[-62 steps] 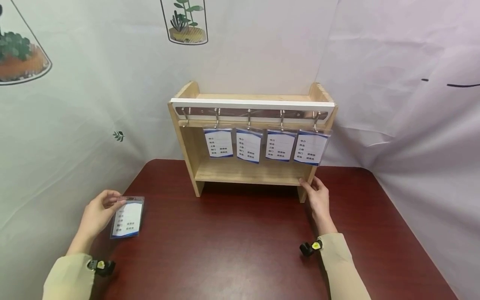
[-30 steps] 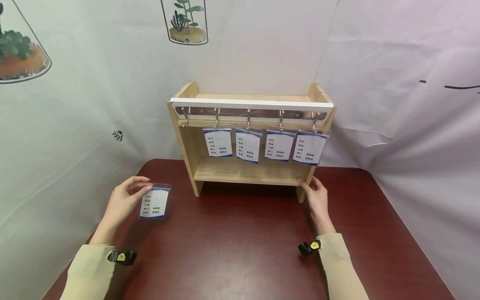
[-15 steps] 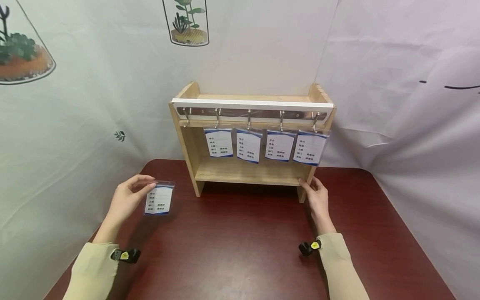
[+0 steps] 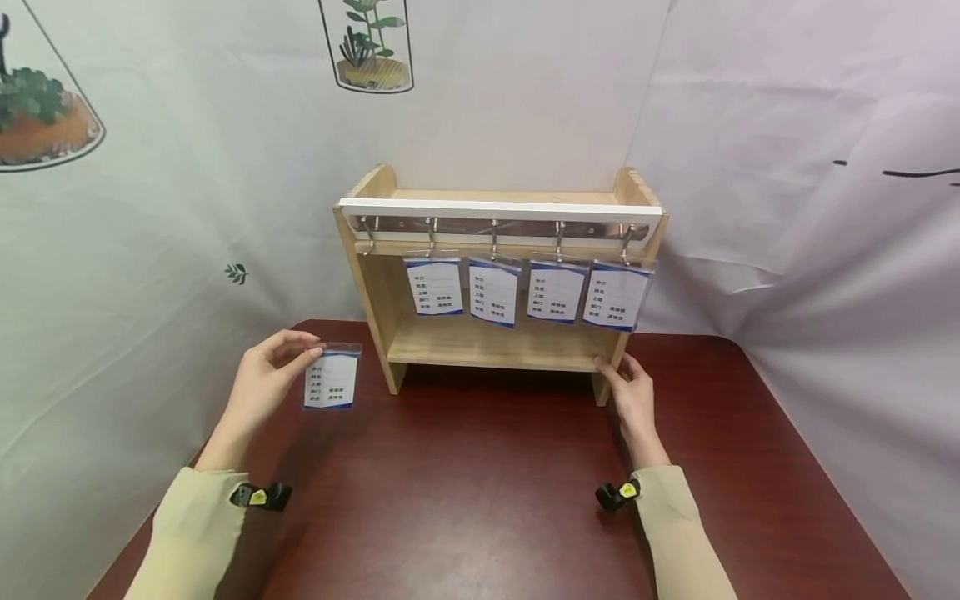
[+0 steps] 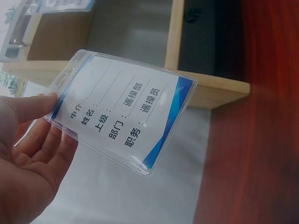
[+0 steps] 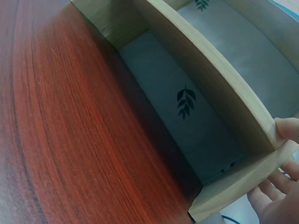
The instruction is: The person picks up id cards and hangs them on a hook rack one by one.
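Note:
My left hand [image 4: 262,375] pinches a clear plastic badge holder [image 5: 126,107] by its slotted top corner, thumb in front and fingers behind. A white card with blue edges sits inside it. The badge holder is held up in the air, left of a wooden shelf [image 4: 495,354]. My right hand [image 4: 633,400] grips the shelf's right side panel [image 6: 243,186] low down, thumb on the inner side and fingers outside. Several more badge holders [image 4: 555,292] hang from metal hooks [image 4: 493,237] along the shelf's front rail. The leftmost hook [image 4: 367,233] carries nothing.
The shelf stands towards the back of a dark red table [image 4: 450,500]. A pale cloth backdrop [image 4: 525,100] with printed plants closes off the back and both sides. A small black wrist camera [image 4: 262,497] sits at the left cuff, another [image 4: 617,496] at the right cuff.
My left hand has carried the badge holder up and to the right, from the table's left edge closer to the shelf. The right hand keeps its grip on the side panel.

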{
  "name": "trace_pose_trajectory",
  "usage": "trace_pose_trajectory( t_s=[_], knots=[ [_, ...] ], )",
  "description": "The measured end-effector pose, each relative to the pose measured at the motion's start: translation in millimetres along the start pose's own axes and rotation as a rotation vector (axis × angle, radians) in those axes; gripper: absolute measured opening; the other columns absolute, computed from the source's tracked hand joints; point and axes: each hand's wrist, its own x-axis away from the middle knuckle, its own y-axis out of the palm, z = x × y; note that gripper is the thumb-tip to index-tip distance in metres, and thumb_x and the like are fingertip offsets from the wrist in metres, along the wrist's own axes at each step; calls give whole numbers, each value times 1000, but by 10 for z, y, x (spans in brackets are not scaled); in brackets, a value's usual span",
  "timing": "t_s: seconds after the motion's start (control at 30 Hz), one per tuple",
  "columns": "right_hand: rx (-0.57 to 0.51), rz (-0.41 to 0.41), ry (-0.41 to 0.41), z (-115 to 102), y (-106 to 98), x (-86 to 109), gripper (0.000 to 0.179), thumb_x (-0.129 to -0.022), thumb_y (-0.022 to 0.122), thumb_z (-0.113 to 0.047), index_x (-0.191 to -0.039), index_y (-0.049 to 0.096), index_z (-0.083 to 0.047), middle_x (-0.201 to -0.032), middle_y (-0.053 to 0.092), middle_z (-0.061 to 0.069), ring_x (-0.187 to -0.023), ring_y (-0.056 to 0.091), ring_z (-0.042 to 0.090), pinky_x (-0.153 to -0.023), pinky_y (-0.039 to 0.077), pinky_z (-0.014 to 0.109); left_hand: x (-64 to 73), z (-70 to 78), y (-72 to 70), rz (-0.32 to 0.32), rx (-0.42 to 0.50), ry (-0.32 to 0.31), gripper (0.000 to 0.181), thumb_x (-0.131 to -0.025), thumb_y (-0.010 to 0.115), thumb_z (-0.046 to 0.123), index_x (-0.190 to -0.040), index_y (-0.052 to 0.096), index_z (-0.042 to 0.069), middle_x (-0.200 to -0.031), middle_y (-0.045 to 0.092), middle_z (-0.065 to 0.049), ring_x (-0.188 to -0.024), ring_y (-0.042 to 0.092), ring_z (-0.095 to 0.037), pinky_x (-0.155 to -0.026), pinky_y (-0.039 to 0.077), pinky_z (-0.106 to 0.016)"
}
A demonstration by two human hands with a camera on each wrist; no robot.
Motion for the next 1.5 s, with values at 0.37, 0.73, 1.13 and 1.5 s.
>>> trace_pose_trajectory(
  t_s=[0.37,0.73,1.13,1.5],
  knots=[
    [-3,-2,7,3,-4,22,63,-94,73,-26,-146,49,0,-144,52,24,-129,52,31,-110,42,42,-116,217,42,5,45,9,25,-96,72,19,-115,69,4,-100,71,6,-90,63,-6,-74,49,-13],
    [3,-4,2,12,-4,18,64,-94,73,-28,-146,49,0,-144,53,23,-129,52,31,-109,42,42,-191,392,25,40,129,48,23,-94,73,13,-113,69,0,-97,72,12,-89,65,-2,-76,51,-12],
    [3,-6,-1,19,-3,9,64,-94,73,-27,-147,48,1,-145,52,24,-129,51,32,-109,42,43,-218,496,-38,110,192,64,25,-93,73,9,-113,67,-4,-99,72,12,-91,66,-4,-77,51,-12],
    [6,-6,8,5,-8,-6,64,-94,73,-27,-146,48,1,-145,52,24,-130,51,31,-110,41,43,-306,613,6,133,201,89,26,-93,74,12,-113,68,-3,-99,72,11,-91,65,-7,-76,50,-15]
  ],
)
